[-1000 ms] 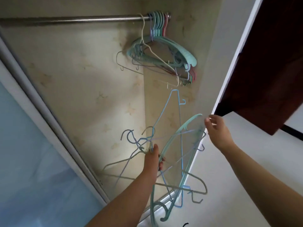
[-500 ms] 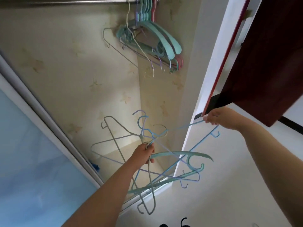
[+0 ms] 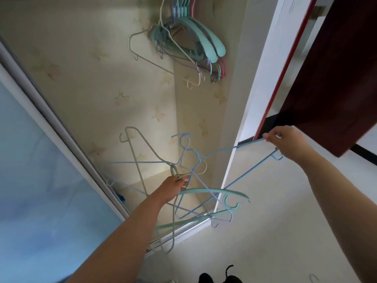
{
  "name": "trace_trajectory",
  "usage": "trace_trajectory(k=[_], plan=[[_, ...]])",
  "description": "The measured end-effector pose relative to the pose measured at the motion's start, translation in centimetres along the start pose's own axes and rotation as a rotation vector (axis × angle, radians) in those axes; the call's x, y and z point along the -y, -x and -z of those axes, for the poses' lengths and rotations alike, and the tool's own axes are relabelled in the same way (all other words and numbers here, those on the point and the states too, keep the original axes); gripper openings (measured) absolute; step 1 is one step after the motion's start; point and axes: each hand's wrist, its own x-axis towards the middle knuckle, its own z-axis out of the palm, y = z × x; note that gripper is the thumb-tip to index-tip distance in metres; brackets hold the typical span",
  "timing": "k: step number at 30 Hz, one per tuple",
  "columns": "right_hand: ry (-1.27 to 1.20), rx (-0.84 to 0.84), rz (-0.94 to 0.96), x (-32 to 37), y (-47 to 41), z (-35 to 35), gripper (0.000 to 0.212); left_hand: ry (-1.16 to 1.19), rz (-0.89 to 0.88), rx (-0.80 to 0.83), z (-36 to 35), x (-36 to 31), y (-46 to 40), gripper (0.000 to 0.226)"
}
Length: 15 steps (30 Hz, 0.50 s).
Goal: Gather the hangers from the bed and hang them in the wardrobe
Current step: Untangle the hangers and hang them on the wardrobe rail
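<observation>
Hangers, loose bundle (image 3: pixel 191 193): a tangle of thin wire and broad teal plastic hangers, held in the air in front of the wardrobe opening, well below the hung cluster; the necks are bunched at one point so the frames splay out and down.
Left hand (image 3: pixel 175 185): below the hung cluster; fingers curled tight round the gathered necks, apparently to carry the whole lot in one grip while one is freed.
Blue wire hanger (image 3: pixel 244 176): right of the bundle; its hook end is crossed with the other hooks, its far corner drawn out and away, probably to tease it loose from the tangle.
Right hand (image 3: pixel 289 142): below and right of the hung cluster, outside the wardrobe frame; fingertips pinched together on the blue hanger's shoulder wire.
Hung cluster (image 3: pixel 189 43): teal, pink, lilac and cream hangers crowded together at the top of the wardrobe; the rail itself is out of frame.
Sliding door (image 3: pixel 40 160): left of the bundle, blue panel, pushed aside.
Task stage, judged: part done; the held hangers are not yet hung.
</observation>
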Motion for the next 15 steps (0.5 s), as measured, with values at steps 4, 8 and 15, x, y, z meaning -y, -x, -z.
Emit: trace_trajectory(k=[4, 8, 15], plan=[[0.000, -0.092, 0.045, 1.6, 0.5, 1.6, 0.028, -0.131, 0.005, -0.061, 0.8, -0.3, -0.3, 0.036], [0.058, -0.226, 0.090, 2.2, 0.4, 1.8, 0.026, -0.367, 0.001, -0.115, 1.5, -0.8, -0.3, 0.052], [0.110, -0.466, 0.230, 3.1, -0.1, 1.6, 0.026, -0.499, -0.015, -0.115, 1.6, -1.5, -0.3, 0.060]])
